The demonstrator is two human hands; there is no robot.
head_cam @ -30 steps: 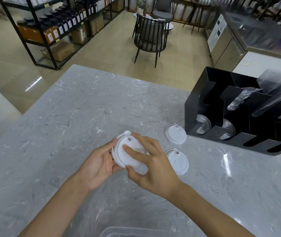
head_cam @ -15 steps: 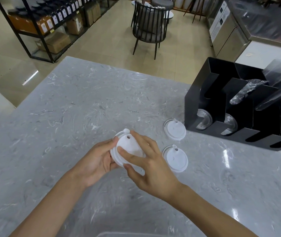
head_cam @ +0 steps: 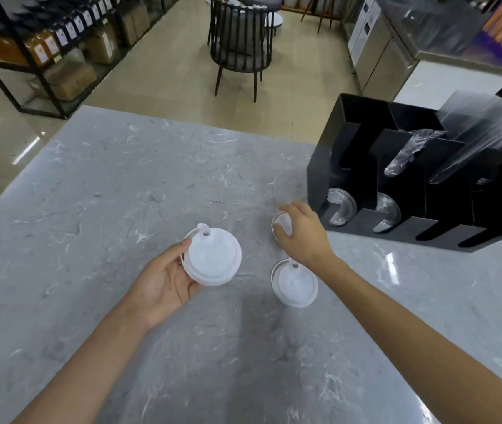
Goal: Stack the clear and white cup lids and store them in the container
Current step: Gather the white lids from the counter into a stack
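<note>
Left hand [head_cam: 164,278]: palm up, thumb and fingers [head_cam: 179,250] curled around the rim of a stack of white lids [head_cam: 211,260], held just above the bench [head_cam: 106,209]; the number in the stack cannot be told, though more than one rim edge shows. Right hand [head_cam: 303,235]: palm down, arm reaching forward, fingers bent over a single white lid [head_cam: 281,224] lying on the bench, fingertips at its rim; whether they have closed on it cannot be told, since the hand hides most of the lid. One more white lid [head_cam: 294,284] lies flat on the bench just nearer the person, under the right wrist, touched by neither hand. Loose white lids on the bench: two. Black organizer [head_cam: 347,148], standing on the bench just right of the right hand, divided into upright slots open at the front. Clear lids [head_cam: 340,209], seen in two slots, one group in the left slot and one in the next. Clear plastic sleeves [head_cam: 482,130], two, leaning out of the slots above. Both forearms bare, spread apart.
</note>
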